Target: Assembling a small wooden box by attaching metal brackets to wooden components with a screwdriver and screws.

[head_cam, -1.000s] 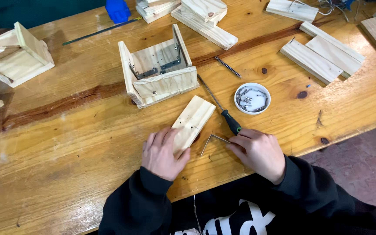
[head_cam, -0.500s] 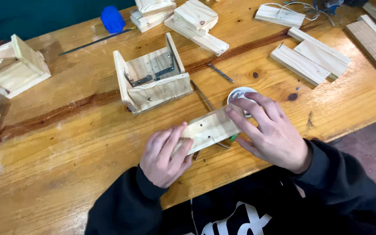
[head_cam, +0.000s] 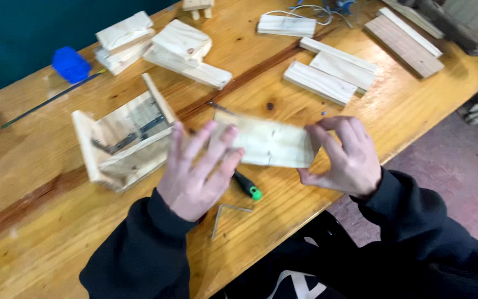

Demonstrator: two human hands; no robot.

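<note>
1. At the left of the wooden workbench [head_cam: 40, 238] sits an open-topped pine box [head_cam: 123, 141], partly built, with a dark metal strip lying inside it. It sits just beside the left hand [head_cam: 195, 171]; a careless swing of that hand could knock it.
2. The left hand is lifted off the bench with its fingers spread and nearly straight. Only the fingertips [head_cam: 230, 135] press the near end of a small pine board [head_cam: 266, 143]. This looks like a light hold, so the board could slip or pivot out of it.
3. Below the hands, a bent metal hex key [head_cam: 227, 215] and a screwdriver with a black and green handle [head_cam: 248, 186] lie on the bench. A dropped board would probably land on them and might send one rolling off the near edge.
4. The board is held in the air between both hands, above the bench. It is pale, flat and rectangular, with a few small dark marks on its face. The picture is blurred, so finer detail cannot be told.
5. The right hand [head_cam: 341, 158] grips the board's far end, thumb beneath and fingers curled over the top.
</note>
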